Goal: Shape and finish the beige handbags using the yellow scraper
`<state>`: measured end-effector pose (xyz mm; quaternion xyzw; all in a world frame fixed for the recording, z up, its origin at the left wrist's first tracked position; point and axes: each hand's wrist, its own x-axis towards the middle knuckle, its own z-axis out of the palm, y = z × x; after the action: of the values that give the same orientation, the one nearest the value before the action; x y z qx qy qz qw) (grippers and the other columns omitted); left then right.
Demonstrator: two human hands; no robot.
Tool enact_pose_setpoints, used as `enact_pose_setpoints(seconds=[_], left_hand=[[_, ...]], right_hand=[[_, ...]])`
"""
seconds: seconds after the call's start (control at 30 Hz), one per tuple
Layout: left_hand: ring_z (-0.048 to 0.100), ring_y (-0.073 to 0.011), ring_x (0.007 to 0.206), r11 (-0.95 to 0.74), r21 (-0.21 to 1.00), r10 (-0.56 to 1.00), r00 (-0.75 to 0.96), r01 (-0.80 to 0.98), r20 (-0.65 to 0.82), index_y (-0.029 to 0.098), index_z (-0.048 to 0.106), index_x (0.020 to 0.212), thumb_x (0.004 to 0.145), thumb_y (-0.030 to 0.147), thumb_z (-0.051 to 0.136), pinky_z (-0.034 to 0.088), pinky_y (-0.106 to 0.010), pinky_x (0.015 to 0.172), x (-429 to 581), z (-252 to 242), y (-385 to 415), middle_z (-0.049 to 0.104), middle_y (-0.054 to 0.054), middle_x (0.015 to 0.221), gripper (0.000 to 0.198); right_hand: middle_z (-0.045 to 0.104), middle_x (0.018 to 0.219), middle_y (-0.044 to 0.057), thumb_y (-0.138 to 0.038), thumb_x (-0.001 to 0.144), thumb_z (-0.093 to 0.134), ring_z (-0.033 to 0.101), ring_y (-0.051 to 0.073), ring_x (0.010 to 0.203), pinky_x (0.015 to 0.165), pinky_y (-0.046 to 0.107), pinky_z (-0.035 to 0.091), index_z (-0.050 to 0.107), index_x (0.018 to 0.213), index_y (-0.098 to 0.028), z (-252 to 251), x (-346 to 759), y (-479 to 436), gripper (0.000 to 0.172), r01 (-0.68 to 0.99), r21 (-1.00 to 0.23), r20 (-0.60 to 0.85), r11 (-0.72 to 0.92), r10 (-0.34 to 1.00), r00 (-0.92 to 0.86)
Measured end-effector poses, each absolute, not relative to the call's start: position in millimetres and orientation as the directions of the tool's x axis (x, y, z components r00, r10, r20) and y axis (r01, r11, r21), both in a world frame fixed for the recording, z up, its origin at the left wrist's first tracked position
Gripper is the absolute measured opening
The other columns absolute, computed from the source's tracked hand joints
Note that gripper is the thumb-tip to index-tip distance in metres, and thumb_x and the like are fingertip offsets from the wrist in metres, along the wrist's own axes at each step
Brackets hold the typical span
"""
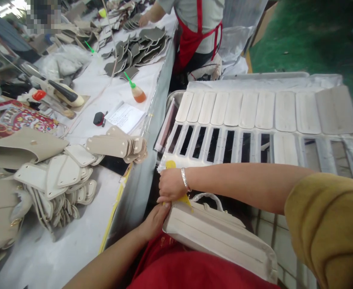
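— Grip on the right hand (172, 185)?
— Fisted around a yellow piece (170, 164), atop the beige bag's (218, 237) end nearest the surface (74, 241). Beneath it, the left hand (155, 218) cups that end; whether it clasps, I cannot tell. Bag rests on the lap.
— Tip?
— Probably brace firmly, work evenly.

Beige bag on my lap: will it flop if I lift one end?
Probably stiff: the beige bag keeps flat, straight edges across the lap. Likely light: the left hand holds just its end, beside the right hand clutching a yellow piece.
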<state>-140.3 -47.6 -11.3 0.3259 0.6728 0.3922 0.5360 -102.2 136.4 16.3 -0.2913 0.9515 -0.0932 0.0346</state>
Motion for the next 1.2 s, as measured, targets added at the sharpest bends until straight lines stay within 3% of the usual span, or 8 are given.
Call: enact_pose_setpoints(seconds=[0.13, 0.3, 0.37, 0.47, 0.57, 0.83, 1.07, 1.2], left_hand=[[0.053, -0.0193, 0.098, 0.446, 0.888, 0.89, -0.165, 0.115, -0.425, 0.014, 0.056, 0.108, 0.092, 0.041, 0.03, 0.039, -0.029, 0.093, -136, -10, -40, 0.061, -0.008, 0.106, 0.041], [0.045, -0.0201, 0.114, 0.41, 0.881, 0.912, -0.079, 0.235, -0.403, 0.016, 0.052, 0.117, 0.092, 0.041, 0.03, 0.028, -0.032, 0.104, -138, -9, -28, 0.054, -0.008, 0.121, 0.042], [0.045, -0.021, 0.114, 0.439, 0.855, 0.892, -0.02, 0.277, -0.451, 0.016, 0.051, 0.117, 0.091, 0.043, 0.032, 0.029, -0.034, 0.103, -146, -6, -22, 0.054, -0.008, 0.121, 0.042], [0.051, -0.0226, 0.106, 0.554, 0.771, 0.757, 0.197, 0.314, -0.623, 0.017, 0.051, 0.117, 0.081, 0.043, 0.052, 0.037, -0.036, 0.096, -166, 5, -12, 0.058, -0.006, 0.112, 0.045], [0.053, -0.0228, 0.104, 0.599, 0.779, 0.701, 0.349, 0.187, -0.622, 0.018, 0.048, 0.121, 0.068, 0.035, 0.067, 0.04, -0.036, 0.092, -181, 16, 1, 0.06, -0.005, 0.111, 0.06], [0.06, -0.0236, 0.093, 0.548, 0.804, 0.756, 0.275, 0.232, -0.594, 0.014, 0.065, 0.098, 0.068, 0.043, 0.067, 0.047, -0.033, 0.082, -154, -8, 10, 0.068, -0.006, 0.097, 0.042], [0.052, -0.0268, 0.11, 0.318, 0.872, 0.898, 0.178, 0.373, -0.403, 0.021, 0.038, 0.133, 0.051, 0.031, 0.08, 0.037, -0.036, 0.098, -136, 6, 17, 0.057, -0.008, 0.123, 0.093], [0.055, -0.0285, 0.106, 0.457, 0.838, 0.848, 0.139, 0.298, -0.511, 0.019, 0.043, 0.13, 0.044, 0.031, 0.084, 0.036, -0.038, 0.096, -139, 10, 18, 0.062, -0.01, 0.115, 0.096]], right_hand=[[0.07, 0.075, 0.007, -0.043, 0.092, 0.03, 0.061, 0.019, 0.072, 0.069, 0.033, 0.035, 0.071, 0.077, -0.02, 11, -82, 137, 0.049, -0.408, -0.259, -0.028, 0.876, -0.429, -0.903], [0.069, 0.075, 0.01, -0.044, 0.092, 0.027, 0.063, 0.022, 0.074, 0.064, 0.033, 0.037, 0.071, 0.075, -0.018, 9, -53, 132, 0.054, -0.11, -0.35, -0.133, 0.93, -0.166, -0.977], [0.069, 0.078, 0.011, -0.044, 0.092, 0.025, 0.063, 0.023, 0.076, 0.064, 0.033, 0.038, 0.071, 0.077, -0.017, 13, -45, 129, 0.055, -0.027, -0.364, -0.18, 0.931, -0.099, -0.979], [0.069, 0.08, 0.011, -0.044, 0.093, 0.023, 0.064, 0.023, 0.078, 0.063, 0.031, 0.04, 0.07, 0.078, -0.016, 21, -39, 124, 0.056, 0.058, -0.376, -0.23, 0.925, -0.032, -0.973], [0.069, 0.079, 0.01, -0.043, 0.092, 0.023, 0.064, 0.024, 0.075, 0.061, 0.031, 0.04, 0.07, 0.081, -0.017, 27, -38, 119, 0.054, 0.101, -0.352, -0.251, 0.931, 0.01, -0.968], [0.069, 0.082, 0.01, -0.043, 0.089, 0.034, 0.063, 0.023, 0.077, 0.062, 0.031, 0.041, 0.07, 0.079, -0.018, 27, -34, 115, 0.045, 0.165, -0.349, -0.288, 0.923, 0.062, -0.956], [0.069, 0.085, 0.009, -0.035, 0.087, 0.043, 0.061, 0.025, 0.078, 0.064, 0.034, 0.041, 0.069, 0.084, -0.019, 33, -2, 100, 0.03, 0.241, -0.381, -0.254, 0.893, 0.149, -0.956], [0.068, 0.084, 0.012, -0.034, 0.09, 0.037, 0.062, 0.027, 0.082, 0.066, 0.036, 0.043, 0.067, 0.094, -0.019, 42, 16, 92, 0.034, 0.36, -0.338, -0.298, 0.87, 0.264, -0.917]])
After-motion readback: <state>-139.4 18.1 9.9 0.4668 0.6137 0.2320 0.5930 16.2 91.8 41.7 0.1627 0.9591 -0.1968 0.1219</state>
